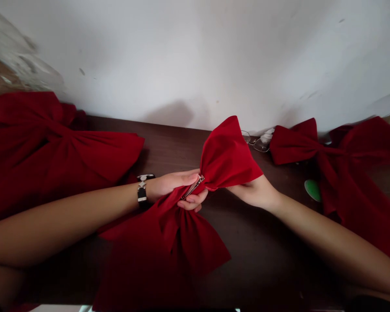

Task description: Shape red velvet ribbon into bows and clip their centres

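Note:
A large red fabric bow (229, 154) is held up between my two hands over the dark table. My left hand (173, 182) is closed around its gathered middle, the thumb pressing beside a metal hair clip (193, 187) fixed there. Curled fingertips show just below the clip; which hand they belong to I cannot tell. From the right, my right hand (255, 190) reaches behind the upper loop and grips the bow, its fingers mostly hidden by the cloth. The bow's other loop and tails hang down toward the table's front.
Several red bows (61, 138) lie piled on the left, and more red bows (331, 149) lie at the right. Eyeglasses (261, 145) rest near the white wall (195, 65). A green round item (313, 190) sits by the right-hand bows. Clear plastic (22, 60) stands at the back left.

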Motion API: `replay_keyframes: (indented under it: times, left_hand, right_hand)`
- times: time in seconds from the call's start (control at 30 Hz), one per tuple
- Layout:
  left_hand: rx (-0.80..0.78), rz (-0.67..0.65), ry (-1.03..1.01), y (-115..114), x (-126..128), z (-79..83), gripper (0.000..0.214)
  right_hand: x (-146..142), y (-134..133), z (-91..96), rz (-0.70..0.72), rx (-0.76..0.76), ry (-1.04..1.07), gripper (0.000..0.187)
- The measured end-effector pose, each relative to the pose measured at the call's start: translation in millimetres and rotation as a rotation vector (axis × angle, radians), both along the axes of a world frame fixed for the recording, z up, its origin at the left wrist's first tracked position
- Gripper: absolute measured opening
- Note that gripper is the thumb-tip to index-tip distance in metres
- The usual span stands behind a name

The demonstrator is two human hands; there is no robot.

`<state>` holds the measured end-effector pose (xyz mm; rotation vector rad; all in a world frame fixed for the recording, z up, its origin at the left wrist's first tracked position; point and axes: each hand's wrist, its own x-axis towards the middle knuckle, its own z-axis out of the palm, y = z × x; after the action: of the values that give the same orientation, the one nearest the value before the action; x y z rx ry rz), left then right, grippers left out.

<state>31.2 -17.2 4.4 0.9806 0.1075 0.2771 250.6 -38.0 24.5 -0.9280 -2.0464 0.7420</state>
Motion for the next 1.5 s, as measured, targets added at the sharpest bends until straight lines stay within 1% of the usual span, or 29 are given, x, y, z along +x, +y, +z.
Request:
replay_keyframes:
  times: [0.1,0.3,0.43,0.6,0.83,1.0,1.13,1.27,1.4,1.5]
  left_hand:
    - [-0.002,0.023,-0.005,-0.2,0.0,-1.5,0.029]
    - [0.001,0.08,0.009,-1.5,0.1,-1.0,0.029]
    - [0.018,0.101,0.003,-1.5,0.5,-0.9,0.03]
    - [0.012,0.107,-0.002,-1.8,0.4,-0.3,0.036]
    - [0.028,0.104,-0.002,-1.7,0.3,1.1,0.032]
    - [0.062,0.111,-0.003,-1.8,-0.1,2.5,0.031]
    - [0.082,0.127,-0.007,-2.9,0.0,2.3,0.03]
    - [0.098,0.135,-0.014,-3.8,0.7,1.4,0.031]
    - [0.155,0.157,-0.013,-3.4,1.2,0.9,0.034]
    - [0.177,0.144,-0.031,-3.0,1.3,0.6,0.032]
  right_hand:
    - [-1.9,-3.5,-1.9,-0.019,0.013,0.0,0.007]
    - [-6.6,-10.5,-8.2,-0.125,0.105,0.034,0.004]
    - [-10.3,-14.1,-8.4,-0.112,0.168,0.069,0.007]
    - [-11.3,-16.0,-8.1,-0.121,0.197,0.061,0.007]
    - [-11.9,-17.2,-13.4,-0.153,0.224,0.063,0.008]
    - [-14.3,-21.0,-16.9,-0.17,0.31,0.086,0.01]
    - [-15.5,-23.8,-15.5,-0.199,0.361,0.045,0.011]
    - [-17.2,-26.2,-10.8,-0.181,0.378,0.043,0.013]
    - [-18.9,-28.6,-7.3,-0.186,0.401,0.018,0.013]
    - [-19.4,-29.9,-6.8,-0.197,0.405,0.005,0.012]
